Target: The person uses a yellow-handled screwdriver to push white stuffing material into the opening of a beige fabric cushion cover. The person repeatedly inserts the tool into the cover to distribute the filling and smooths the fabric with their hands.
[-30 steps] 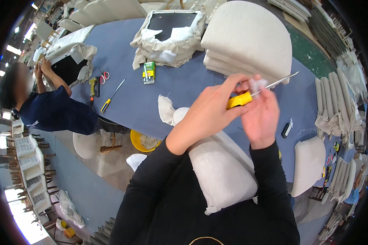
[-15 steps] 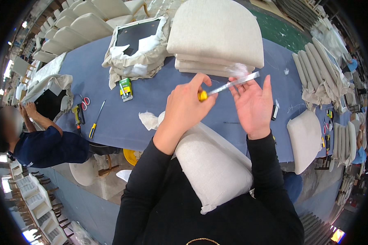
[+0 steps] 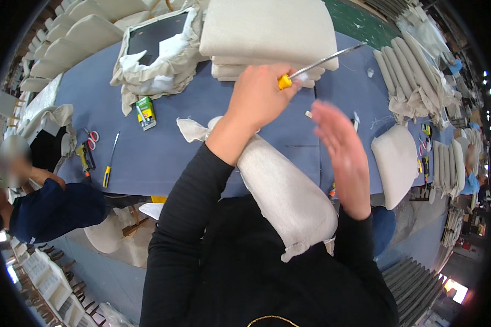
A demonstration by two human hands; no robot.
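My left hand (image 3: 261, 97) is wrapped round the yellow handle of a long tool with a metal blade (image 3: 333, 56), which points up and to the right. My right hand (image 3: 341, 152) is in the air to its right, blurred, its fingers stretched out and nothing seen in them. Below the hands a cream upholstered cushion (image 3: 286, 193) leans from the table edge onto my body, tapering towards a loose cloth end (image 3: 192, 129) at its far left. My left wrist passes over its upper end.
A blue-grey table (image 3: 202, 169) bears a stack of cream cushions (image 3: 267, 32) and a half-covered seat (image 3: 163, 71). A green box (image 3: 145, 113), a screwdriver (image 3: 112, 161), scissors (image 3: 93, 139) and a stapler-like tool (image 3: 85, 158) lie leftward. A person (image 3: 57, 204) works at the left.
My right hand has come away from the blade, moving down towards me, and its white fluff is gone. The left hand has raised the tool, turning its blade more steeply upward. The view has shifted slightly.
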